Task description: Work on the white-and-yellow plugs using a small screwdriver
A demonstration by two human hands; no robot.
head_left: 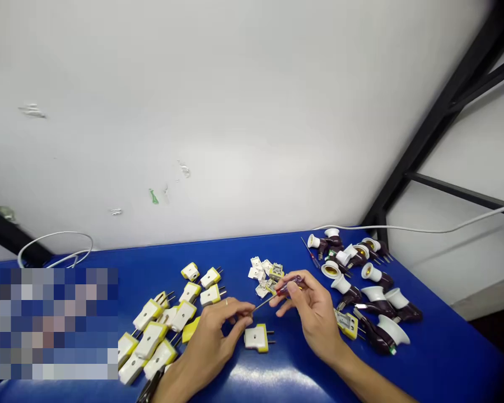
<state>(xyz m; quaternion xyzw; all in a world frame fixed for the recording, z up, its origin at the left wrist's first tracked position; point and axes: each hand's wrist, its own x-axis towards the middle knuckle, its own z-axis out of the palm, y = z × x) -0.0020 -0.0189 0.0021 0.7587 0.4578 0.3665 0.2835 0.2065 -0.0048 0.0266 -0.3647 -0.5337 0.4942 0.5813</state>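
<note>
My right hand (pixel 309 312) grips a slim screwdriver (pixel 282 290) with a red and blue handle, its thin shaft pointing left. My left hand (pixel 210 340) is curled close to the shaft tip, and its fingers hide whatever may lie there. Just below the fingertips, a white and yellow two-pin electric plug (pixel 257 338) lies on the blue table (pixel 445 341). Several similar plugs (pixel 151 340) are heaped left of my left hand. Small white plug parts (pixel 258 273) are piled beyond my hands.
Several white and maroon lamp holders (pixel 372 294) lie at the right, with a small red-handled screwdriver (pixel 311 253) behind them. White cables (pixel 403 228) run along the far edge. A black metal frame (pixel 437 123) stands at the right, and a dark tool handle (pixel 149 386) sits at the front. A pixelated patch (pixel 52 323) covers the left.
</note>
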